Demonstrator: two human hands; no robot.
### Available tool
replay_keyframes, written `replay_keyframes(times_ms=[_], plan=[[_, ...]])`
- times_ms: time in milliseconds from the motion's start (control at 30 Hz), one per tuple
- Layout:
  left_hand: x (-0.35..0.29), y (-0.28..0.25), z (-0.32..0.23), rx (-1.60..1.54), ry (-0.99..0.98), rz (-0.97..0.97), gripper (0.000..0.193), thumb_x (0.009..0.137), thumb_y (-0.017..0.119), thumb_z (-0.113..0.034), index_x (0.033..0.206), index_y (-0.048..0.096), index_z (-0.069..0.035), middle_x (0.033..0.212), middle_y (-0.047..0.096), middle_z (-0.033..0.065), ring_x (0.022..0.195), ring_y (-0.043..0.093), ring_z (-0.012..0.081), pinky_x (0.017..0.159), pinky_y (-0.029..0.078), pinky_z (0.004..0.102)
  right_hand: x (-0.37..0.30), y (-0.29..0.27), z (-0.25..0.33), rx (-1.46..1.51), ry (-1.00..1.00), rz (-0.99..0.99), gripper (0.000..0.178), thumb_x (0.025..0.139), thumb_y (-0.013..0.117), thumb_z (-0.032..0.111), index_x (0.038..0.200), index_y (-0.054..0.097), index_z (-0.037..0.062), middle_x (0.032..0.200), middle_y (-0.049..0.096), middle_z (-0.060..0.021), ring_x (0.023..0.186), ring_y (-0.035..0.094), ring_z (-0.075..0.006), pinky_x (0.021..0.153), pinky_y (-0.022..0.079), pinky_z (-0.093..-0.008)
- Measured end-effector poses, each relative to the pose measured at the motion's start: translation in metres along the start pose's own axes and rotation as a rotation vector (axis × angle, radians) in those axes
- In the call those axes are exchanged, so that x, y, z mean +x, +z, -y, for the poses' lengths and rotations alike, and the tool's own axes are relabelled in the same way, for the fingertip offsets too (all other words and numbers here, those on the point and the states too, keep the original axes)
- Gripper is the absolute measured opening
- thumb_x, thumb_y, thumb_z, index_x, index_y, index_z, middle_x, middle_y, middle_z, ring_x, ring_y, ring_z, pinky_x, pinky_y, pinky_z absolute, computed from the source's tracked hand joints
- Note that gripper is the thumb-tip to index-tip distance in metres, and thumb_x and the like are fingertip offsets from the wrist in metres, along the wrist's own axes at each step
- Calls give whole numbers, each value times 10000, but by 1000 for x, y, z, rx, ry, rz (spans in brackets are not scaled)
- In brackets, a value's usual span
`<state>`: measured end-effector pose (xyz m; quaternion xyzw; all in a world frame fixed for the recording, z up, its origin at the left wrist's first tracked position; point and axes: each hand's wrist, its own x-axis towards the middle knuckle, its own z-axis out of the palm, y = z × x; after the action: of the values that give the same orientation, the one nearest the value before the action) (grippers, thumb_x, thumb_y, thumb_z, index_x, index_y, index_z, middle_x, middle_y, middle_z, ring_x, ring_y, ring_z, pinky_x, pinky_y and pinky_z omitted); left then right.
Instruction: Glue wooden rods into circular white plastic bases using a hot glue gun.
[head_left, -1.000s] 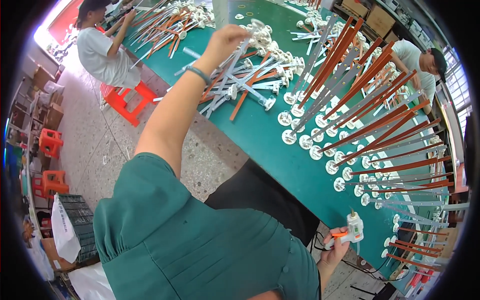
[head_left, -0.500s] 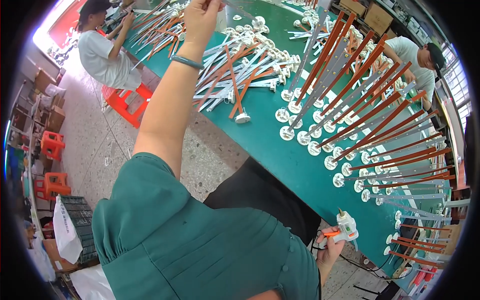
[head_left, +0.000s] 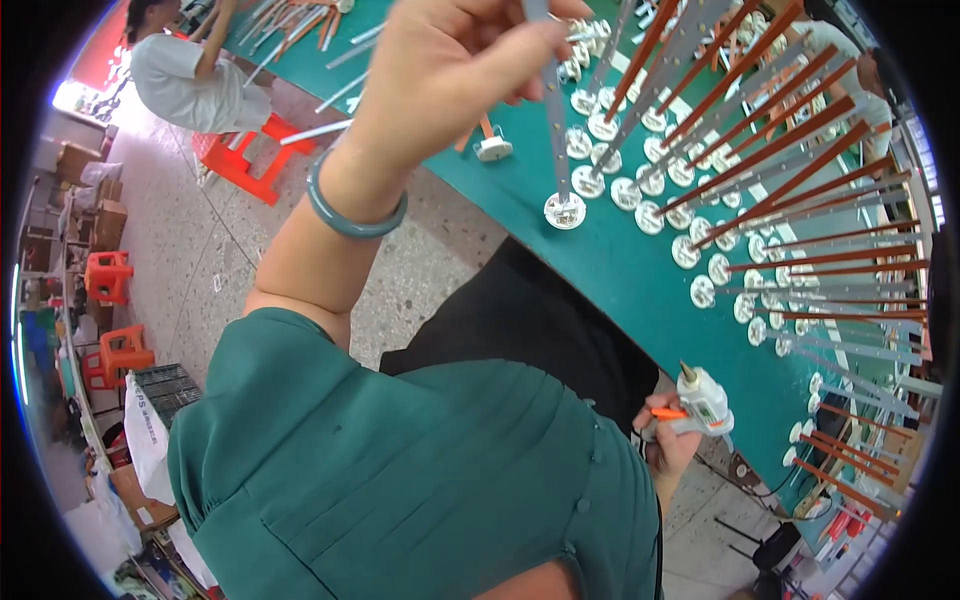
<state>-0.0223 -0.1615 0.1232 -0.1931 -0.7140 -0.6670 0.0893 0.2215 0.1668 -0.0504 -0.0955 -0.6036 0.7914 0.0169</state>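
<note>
My left hand pinches the upper part of a grey LED strip. The strip stands nearly upright, and its white round base is at the green table, close to the front of the standing rows; I cannot tell if it touches. Low on the right, my right hand is wrapped around the handle of a white glue gun with an orange trigger. Its nozzle points up, beside the table edge and apart from the strip.
Rows of brown strips and grey ones stand on white round bases to the right. Another base with a brown strip sits near my left wrist. Two people work across the table, one by a red stool. A cable trails below the glue gun.
My left hand has come nearer from the far pile, bringing a grey LED strip with its base to the table's near part. The glue gun stays in my right hand. The view has shifted.
</note>
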Motion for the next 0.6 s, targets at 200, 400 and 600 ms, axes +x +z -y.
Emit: replay_keyframes(times_ms=[200, 400, 600], plan=[[-19, 25, 60, 144, 246, 265, 156, 912, 679, -78, 1047, 682, -1, 836, 644, 11, 722, 606, 65, 650, 485, 212, 7, 13, 4, -23, 21, 46, 397, 784, 738, 162, 1071, 507, 15, 1014, 644, -215, 710, 634, -241, 661, 518, -339], [-41, 36, 85, 244, 229, 385, 129, 863, 716, -63, 985, 687, -32, 850, 660, 37, 738, 644, 121, 659, 508, 254, 5, 9, -1, -32, 10, 10, 374, 810, 707, 125, 1105, 515, -4, 1036, 648, -216, 729, 627, -230, 701, 510, -327], [-54, 31, 110, 269, 169, 471, 76, 885, 693, -72, 929, 676, -13, 834, 671, 60, 733, 656, 168, 641, 504, 293, 27, 28, 7, -149, 49, 53, 394, 884, 639, 134, 1223, 534, -38, 1131, 662, -196, 724, 600, -171, 704, 474, -278]])
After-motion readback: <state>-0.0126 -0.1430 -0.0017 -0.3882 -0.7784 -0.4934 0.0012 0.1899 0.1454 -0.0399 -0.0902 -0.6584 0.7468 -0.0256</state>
